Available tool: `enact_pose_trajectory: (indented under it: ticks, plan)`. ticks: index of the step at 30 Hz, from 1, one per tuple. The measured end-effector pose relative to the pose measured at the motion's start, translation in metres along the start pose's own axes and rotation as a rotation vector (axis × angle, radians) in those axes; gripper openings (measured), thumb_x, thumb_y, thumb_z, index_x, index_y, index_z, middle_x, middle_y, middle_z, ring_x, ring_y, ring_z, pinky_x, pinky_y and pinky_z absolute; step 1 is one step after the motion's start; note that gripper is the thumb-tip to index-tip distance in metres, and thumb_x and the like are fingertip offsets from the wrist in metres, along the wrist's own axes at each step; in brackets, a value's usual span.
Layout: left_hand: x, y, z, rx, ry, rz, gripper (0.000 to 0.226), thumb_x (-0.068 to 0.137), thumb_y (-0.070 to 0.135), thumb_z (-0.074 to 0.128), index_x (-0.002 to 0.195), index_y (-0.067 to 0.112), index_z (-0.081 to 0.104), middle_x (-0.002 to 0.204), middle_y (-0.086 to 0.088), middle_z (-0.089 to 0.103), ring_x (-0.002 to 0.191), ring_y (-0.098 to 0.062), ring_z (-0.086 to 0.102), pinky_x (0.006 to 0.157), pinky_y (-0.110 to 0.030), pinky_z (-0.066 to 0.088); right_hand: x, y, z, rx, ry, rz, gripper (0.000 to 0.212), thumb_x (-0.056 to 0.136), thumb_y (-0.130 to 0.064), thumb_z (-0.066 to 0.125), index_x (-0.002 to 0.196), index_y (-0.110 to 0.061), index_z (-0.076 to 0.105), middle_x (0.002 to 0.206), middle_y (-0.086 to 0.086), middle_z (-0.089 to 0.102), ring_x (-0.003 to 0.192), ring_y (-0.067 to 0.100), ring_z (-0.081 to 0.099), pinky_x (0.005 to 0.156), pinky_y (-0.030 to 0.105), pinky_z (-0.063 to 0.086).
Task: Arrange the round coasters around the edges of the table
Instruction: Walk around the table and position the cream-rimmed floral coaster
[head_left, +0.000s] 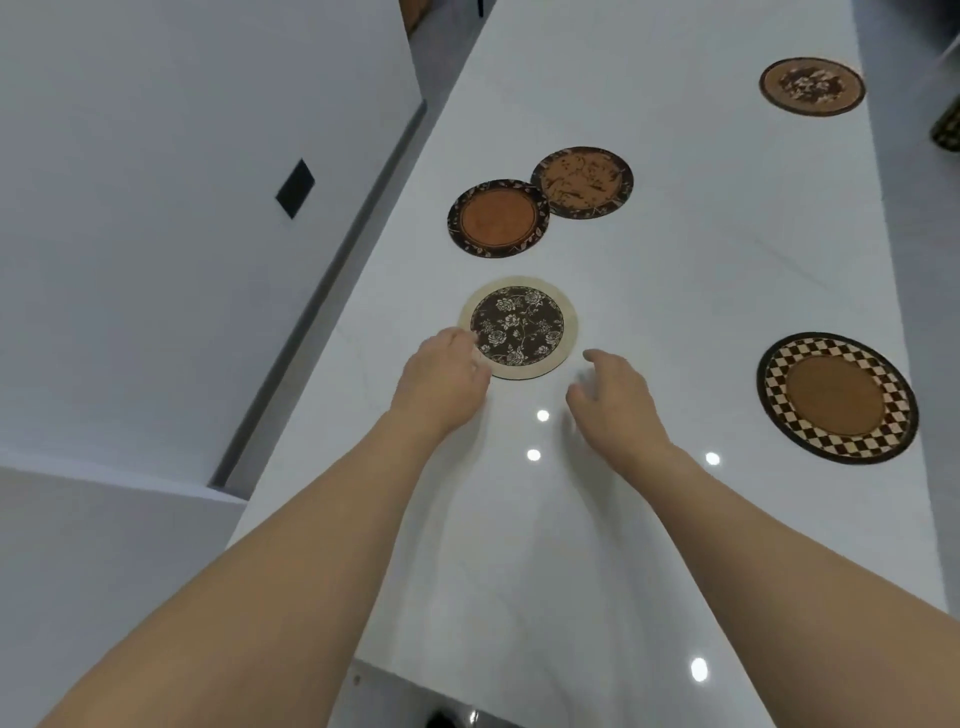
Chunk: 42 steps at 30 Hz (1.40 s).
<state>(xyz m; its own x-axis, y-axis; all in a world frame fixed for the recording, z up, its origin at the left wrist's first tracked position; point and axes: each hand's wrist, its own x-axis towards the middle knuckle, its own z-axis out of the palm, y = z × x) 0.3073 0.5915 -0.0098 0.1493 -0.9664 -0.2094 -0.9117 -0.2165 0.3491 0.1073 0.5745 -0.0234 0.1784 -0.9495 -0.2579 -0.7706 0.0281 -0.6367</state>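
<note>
A round coaster with a black floral centre and cream rim (522, 325) lies flat on the glossy white table (675, 260). My left hand (441, 382) covers its near-left edge, fingers on the rim. My right hand (615, 395) hovers just right of it, fingers apart and holding nothing. Farther off lie an orange-centred coaster with a dark leafy rim (497, 218) and a tan patterned one (582, 182), their edges touching. A checkered-rim coaster (836, 397) sits by the right edge. Another brown coaster (811, 85) rests at the far right.
A white wall or cabinet (182, 182) with a black square plate (295, 188) runs along the table's left side. The table's near edge (467, 691) is below my forearms. A dark object (948, 127) shows at the right border.
</note>
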Motion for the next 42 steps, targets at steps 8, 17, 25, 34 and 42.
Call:
enact_pose_trajectory:
  ticks: [8,17,25,34,42]
  plan:
    - [0.079,-0.018,0.057,0.064,0.280,-0.103,0.054,0.096,0.040,0.039,0.140,0.009,0.041,0.147,-0.009,0.040,0.139,-0.028,0.030,0.119,-0.047,0.020,0.096,0.031,0.037,-0.299,0.254,-0.075,0.056,0.093,-0.052,0.024,0.143,-0.028,0.033,0.156,-0.001,0.023,0.143,0.020,0.012,0.116,0.044,0.006]
    - [0.078,-0.020,0.057,-0.173,0.443,-0.050,0.022,0.095,0.028,0.043,0.115,0.022,0.052,0.108,0.002,0.063,0.101,-0.024,0.054,0.097,-0.042,0.038,0.098,0.038,0.034,-0.003,0.353,-0.177,0.037,0.088,-0.045,0.047,0.124,-0.043,0.049,0.116,-0.022,0.057,0.125,0.005,0.036,0.115,0.034,0.007]
    - [0.075,-0.022,0.058,-0.366,0.472,-0.076,0.019,0.095,0.033,0.044,0.104,0.024,0.058,0.078,0.008,0.066,0.076,-0.022,0.060,0.089,-0.038,0.043,0.095,0.040,0.037,0.089,0.392,-0.204,0.037,0.091,-0.043,0.046,0.128,-0.039,0.050,0.076,-0.022,0.052,0.086,-0.001,0.039,0.102,0.018,0.015]
    - [0.039,-0.012,0.055,-0.640,0.389,-0.266,0.012,0.089,0.037,0.056,0.082,0.029,0.062,0.062,0.012,0.062,0.089,-0.023,0.063,0.090,-0.050,0.049,0.057,0.033,0.034,-0.117,0.355,-0.267,0.031,0.094,-0.025,0.038,0.118,-0.021,0.058,0.068,-0.002,0.063,0.077,0.026,0.058,0.091,0.036,0.031]
    - [-0.053,-0.008,0.076,-0.669,0.323,-0.213,0.013,0.086,0.035,0.060,0.080,0.024,0.063,0.071,0.004,0.068,0.082,-0.019,0.065,0.093,-0.053,0.048,-0.047,0.059,0.045,-0.213,0.350,-0.205,0.028,0.096,-0.021,0.040,0.116,-0.019,0.060,0.073,-0.002,0.062,0.077,0.025,0.056,0.091,0.041,0.034]
